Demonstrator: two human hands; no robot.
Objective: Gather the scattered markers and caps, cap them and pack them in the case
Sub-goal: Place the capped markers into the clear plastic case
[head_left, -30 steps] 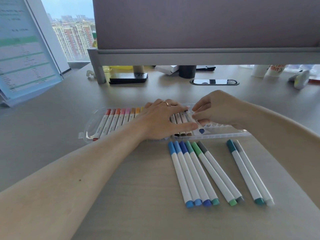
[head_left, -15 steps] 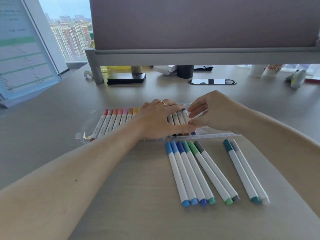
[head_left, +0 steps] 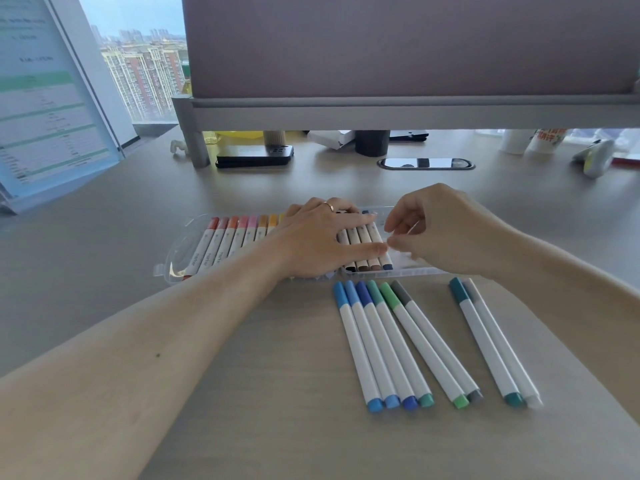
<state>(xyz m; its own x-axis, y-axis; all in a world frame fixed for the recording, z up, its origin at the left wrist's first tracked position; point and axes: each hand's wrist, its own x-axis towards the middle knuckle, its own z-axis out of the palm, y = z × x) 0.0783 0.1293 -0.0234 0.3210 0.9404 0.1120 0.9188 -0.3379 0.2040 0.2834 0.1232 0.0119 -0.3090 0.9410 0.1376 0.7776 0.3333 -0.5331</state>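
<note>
Left hand flat, straight fingers pressing packed markers in clear case, right hand curled beside it, its hold impossible to tell, eight loose markers on counter

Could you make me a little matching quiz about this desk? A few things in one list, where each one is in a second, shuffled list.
Things
1. left hand
2. six blue, green and grey markers
3. teal and white marker pair
4. black phone

Places
A. at the back of the desk, below the partition panel
B. rightmost of the loose markers
C. resting flat on the markers in the clear case
D. side by side just in front of the case

Pairs: 1-C, 2-D, 3-B, 4-A
</note>
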